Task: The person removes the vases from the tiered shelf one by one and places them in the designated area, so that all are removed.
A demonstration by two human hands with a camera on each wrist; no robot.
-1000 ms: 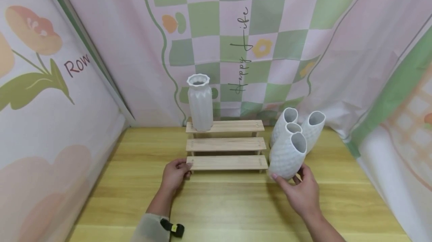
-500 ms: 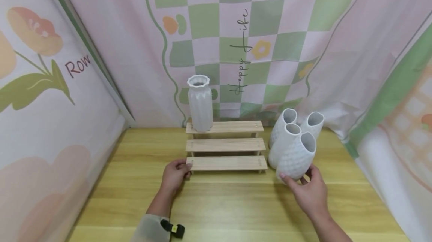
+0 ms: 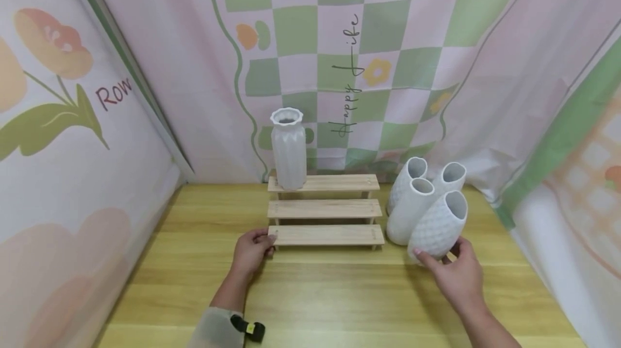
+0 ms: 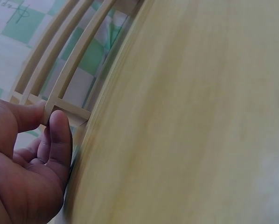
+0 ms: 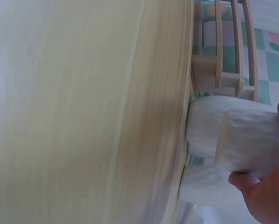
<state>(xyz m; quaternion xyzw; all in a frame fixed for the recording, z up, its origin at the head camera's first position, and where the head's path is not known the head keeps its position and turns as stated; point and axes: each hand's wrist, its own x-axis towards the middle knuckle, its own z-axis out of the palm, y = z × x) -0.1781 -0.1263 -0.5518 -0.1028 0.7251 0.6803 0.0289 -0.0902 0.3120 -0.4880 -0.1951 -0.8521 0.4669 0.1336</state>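
A three-tier wooden rack [image 3: 325, 235] stands on the table, and my left hand [image 3: 252, 251] pinches the left end of its lowest shelf. In the left wrist view, thumb and fingers [image 4: 60, 135] meet at that shelf's corner. My right hand [image 3: 458, 275] grips the lower part of a white textured vase [image 3: 436, 229], which leans to the right. In the right wrist view this vase [image 5: 251, 140] has its base off the table. Behind it stand a smooth-looking white vase [image 3: 407, 218] and two more white vases, partly hidden. A fluted white vase [image 3: 289, 157] stands upright on the top shelf's left end.
The wood-grain table [image 3: 320, 299] extends in front of the rack. A checkered cloth backdrop [image 3: 339, 68] hangs behind, with printed cloth walls on the left and right. A black strap [image 3: 247, 328] is on the left sleeve.
My right hand has moved to the right with the textured vase, uncovering more of the vase behind it. The left hand has stayed at the rack.
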